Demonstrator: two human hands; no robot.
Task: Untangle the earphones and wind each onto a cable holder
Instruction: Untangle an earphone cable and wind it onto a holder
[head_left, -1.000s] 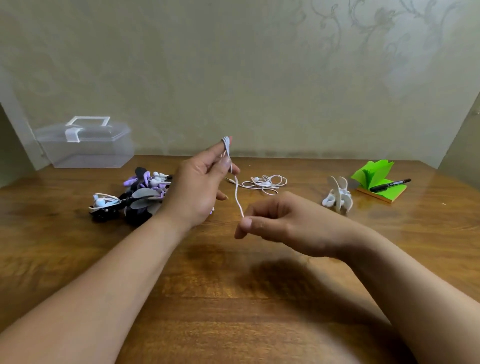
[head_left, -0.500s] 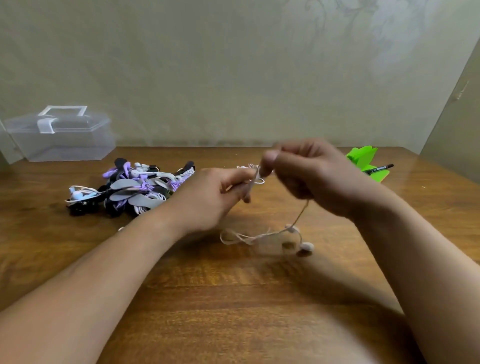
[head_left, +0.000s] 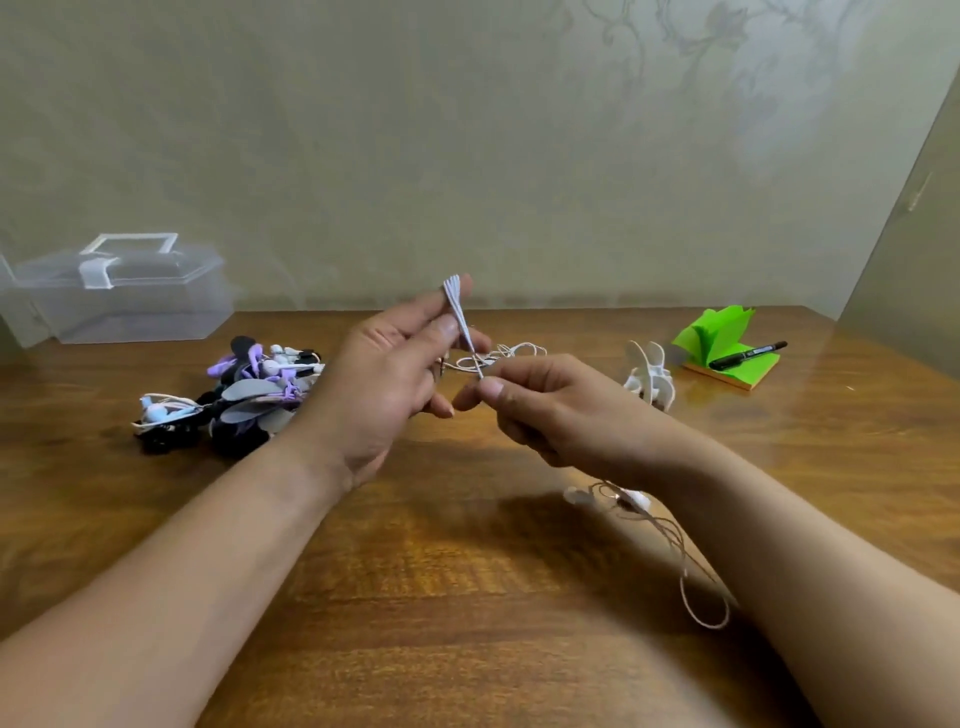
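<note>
My left hand (head_left: 387, 374) pinches a small cable holder (head_left: 456, 304) wrapped in white earphone cord, held up above the table. My right hand (head_left: 545, 410) pinches the same white cord (head_left: 475, 364) just below the holder. The rest of that cord trails under my right wrist, with its earbuds (head_left: 631, 500) on the table and a loop (head_left: 701, 597) near my right forearm. Another tangled white earphone (head_left: 506, 354) lies behind my hands. An empty white holder (head_left: 649, 376) stands to the right.
A pile of wound earphones on purple, grey and black holders (head_left: 244, 400) lies at the left. A clear plastic box (head_left: 117, 288) sits at the back left. A green sticky-note pad (head_left: 724, 348) with a black pen (head_left: 748, 356) is at the back right.
My left hand lifted the holder higher. My right hand dropped from above the holder to below it, pinching the cord. The earbuds and loose cord moved rightward under my right forearm.
</note>
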